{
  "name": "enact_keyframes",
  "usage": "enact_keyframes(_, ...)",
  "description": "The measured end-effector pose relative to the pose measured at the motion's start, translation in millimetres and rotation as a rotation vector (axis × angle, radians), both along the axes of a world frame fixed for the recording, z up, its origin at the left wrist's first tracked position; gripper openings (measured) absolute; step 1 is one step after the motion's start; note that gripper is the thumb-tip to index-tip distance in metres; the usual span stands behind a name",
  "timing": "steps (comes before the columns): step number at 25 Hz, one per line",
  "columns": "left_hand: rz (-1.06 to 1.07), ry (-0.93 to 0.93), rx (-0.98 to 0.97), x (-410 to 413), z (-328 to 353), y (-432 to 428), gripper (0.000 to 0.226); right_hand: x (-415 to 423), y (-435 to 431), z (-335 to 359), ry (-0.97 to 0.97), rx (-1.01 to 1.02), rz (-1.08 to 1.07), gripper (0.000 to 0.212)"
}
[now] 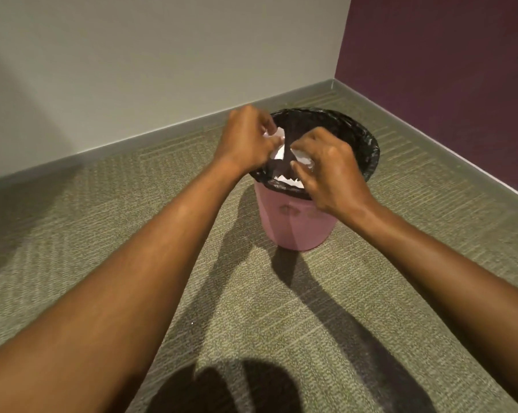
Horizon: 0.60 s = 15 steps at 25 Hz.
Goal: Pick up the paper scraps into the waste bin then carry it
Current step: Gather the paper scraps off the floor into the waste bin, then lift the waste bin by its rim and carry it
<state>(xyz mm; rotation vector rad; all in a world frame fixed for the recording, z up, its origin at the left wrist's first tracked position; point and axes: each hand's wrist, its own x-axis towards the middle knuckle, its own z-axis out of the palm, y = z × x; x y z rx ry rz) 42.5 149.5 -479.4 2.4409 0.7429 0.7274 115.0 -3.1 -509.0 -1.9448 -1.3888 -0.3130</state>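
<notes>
A pink waste bin with a black liner stands on the carpet near the room's corner. Both my hands hover over its mouth. My left hand is curled around white paper scraps above the bin's left rim. My right hand grips a crumpled white scrap over the near rim. More white scraps lie inside the bin, partly hidden by my hands.
Grey-green carpet covers the floor. A pale wall with a grey baseboard runs behind the bin, and a purple wall closes the corner on the right. A tiny white speck lies on the carpet.
</notes>
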Motion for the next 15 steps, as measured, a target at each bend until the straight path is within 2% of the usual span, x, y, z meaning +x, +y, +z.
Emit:
enact_keyframes(5, -0.126, 0.141, 0.083, 37.0, -14.8, -1.9, 0.02, 29.5, 8.8, -6.0, -0.013, -0.055, -0.069, 0.017)
enact_keyframes(9, -0.177, 0.208, 0.093, 45.9, -16.3, 0.2, 0.032, 41.8, 14.3, -9.5, 0.064, -0.203, -0.067, 0.04)
enact_keyframes(12, -0.195, 0.226, 0.102, 43.6, -16.1, 5.2, 0.035, 48.3, 15.0, -11.0, 0.058, -0.207, -0.09, 0.036)
enact_keyframes(15, -0.116, 0.167, 0.088, 35.3, -16.7, 11.0, 0.026, 54.2, 10.8, -10.0, 0.052, -0.133, -0.16, 0.031)
